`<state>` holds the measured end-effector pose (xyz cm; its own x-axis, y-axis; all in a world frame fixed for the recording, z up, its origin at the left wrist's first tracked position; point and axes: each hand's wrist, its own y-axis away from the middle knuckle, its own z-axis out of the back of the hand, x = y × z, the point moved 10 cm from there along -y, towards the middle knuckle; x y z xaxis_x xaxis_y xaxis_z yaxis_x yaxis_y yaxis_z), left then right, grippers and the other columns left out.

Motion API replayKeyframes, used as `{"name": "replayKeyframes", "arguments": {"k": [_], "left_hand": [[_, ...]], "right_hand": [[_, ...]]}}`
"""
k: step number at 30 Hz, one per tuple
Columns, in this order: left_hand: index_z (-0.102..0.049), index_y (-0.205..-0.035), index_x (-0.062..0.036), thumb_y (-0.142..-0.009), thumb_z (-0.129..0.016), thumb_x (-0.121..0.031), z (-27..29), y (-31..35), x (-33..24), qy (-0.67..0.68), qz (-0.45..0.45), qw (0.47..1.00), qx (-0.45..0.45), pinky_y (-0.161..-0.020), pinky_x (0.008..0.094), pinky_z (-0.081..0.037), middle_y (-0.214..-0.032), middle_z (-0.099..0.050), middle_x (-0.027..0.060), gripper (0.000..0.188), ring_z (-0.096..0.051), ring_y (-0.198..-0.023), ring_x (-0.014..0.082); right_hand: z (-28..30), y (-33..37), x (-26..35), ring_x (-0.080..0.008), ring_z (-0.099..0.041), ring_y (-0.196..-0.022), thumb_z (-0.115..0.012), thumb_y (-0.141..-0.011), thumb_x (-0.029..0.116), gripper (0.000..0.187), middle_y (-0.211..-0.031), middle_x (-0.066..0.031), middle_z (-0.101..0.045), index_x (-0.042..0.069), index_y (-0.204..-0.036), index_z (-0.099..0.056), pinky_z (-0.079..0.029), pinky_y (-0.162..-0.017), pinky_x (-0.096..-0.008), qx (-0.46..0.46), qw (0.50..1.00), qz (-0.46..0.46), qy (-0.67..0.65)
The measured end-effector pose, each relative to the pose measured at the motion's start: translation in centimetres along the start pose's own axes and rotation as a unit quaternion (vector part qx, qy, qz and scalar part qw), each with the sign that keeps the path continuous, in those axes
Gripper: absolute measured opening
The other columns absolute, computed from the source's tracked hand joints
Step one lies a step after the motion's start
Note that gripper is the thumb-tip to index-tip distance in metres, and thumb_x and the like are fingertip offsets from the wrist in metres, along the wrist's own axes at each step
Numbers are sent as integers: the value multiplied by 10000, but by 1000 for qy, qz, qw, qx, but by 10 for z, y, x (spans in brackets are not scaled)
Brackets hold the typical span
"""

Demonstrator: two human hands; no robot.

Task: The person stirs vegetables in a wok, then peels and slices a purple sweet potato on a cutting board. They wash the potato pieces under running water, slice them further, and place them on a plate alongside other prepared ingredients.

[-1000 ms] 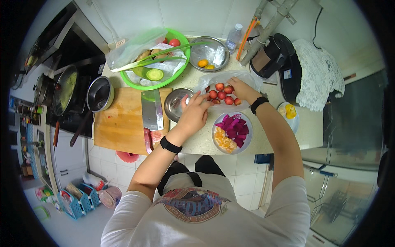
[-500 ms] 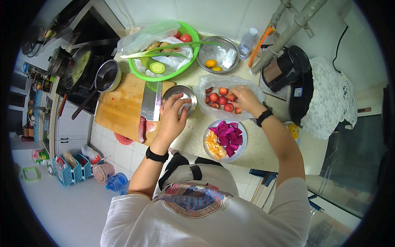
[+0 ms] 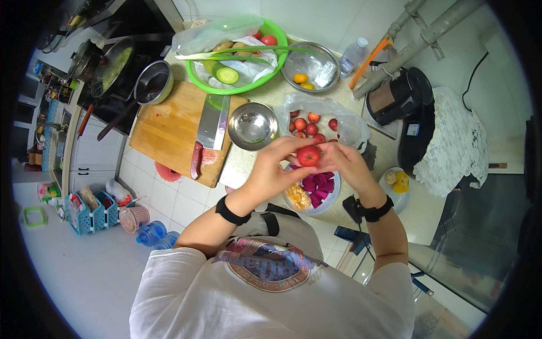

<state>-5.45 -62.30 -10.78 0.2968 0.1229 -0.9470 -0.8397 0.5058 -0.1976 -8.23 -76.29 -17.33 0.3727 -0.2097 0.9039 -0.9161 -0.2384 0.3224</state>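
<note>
Both my hands meet over the near side of the counter around one small round red fruit (image 3: 308, 155). My left hand (image 3: 275, 169) is closed on its left side, the thumb below it. The fingers of my right hand (image 3: 351, 168) press on its right side. Just beyond them lies a clear plastic bag (image 3: 353, 124) holding several more such red fruits (image 3: 311, 129). Partly hidden under my hands is a white plate (image 3: 336, 191) with purple-red dragon fruit chunks (image 3: 319, 189) and peeled orange segments (image 3: 298, 196). A steel bowl (image 3: 252, 126) stands to the left with nothing in it.
A cleaver (image 3: 213, 124) with a red handle lies on the wooden cutting board (image 3: 164, 130). Behind are a green basin (image 3: 276, 68) of vegetables and a steel bowl (image 3: 333, 79) with small orange fruits. A small plate (image 3: 389, 195) sits at the right.
My right hand has lifted a red fruit out of the bag and brought it nearer. My left hand has left the steel bowl and joined it on the fruit.
</note>
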Motion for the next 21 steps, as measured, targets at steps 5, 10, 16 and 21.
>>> {"name": "replayKeyframes", "arguments": {"k": [5, 10, 16, 21], "left_hand": [[-560, -1185, 25, -823, -697, -16, 29, 25, 71, 262, 206, 940, -69, -783, 258, -543, -1013, -650, 99, 389, -654, -866, 142], [-542, -1146, 16, -898, -509, -125, 51, 46, 101, 357, 267, 887, -123, -732, 285, -500, -976, -616, 119, 288, -595, -768, 172], [-526, -1064, -39, -937, -471, -167, 56, 58, 108, 401, 258, 865, -157, -649, 270, -424, -891, -556, 62, 189, -504, -714, 135], [-529, -1007, -48, -988, -458, -236, 64, 64, 107, 347, 261, 888, -151, -613, 229, -388, -868, -545, 52, 202, -482, -695, 121]], "right_hand": [[100, -12, 23, -138, -673, -807, -573, -935, 138, 213, -902, -106, -702, 3, -1086, -638, -534, -738, -265, -141, 927, 62, 343], [121, -60, -10, -215, -671, -806, -633, -820, 47, 188, -908, -128, -689, 14, -1003, -666, -531, -736, -304, -66, 879, 135, 452], [113, -101, -39, -340, -626, -868, -714, -716, 75, 329, -935, -134, -654, 58, -1034, -633, -517, -784, -410, -73, 629, 166, 756], [121, -105, -25, -298, -642, -870, -773, -681, 108, 349, -891, -99, -651, 64, -987, -612, -533, -771, -383, -103, 685, 117, 711]]}}
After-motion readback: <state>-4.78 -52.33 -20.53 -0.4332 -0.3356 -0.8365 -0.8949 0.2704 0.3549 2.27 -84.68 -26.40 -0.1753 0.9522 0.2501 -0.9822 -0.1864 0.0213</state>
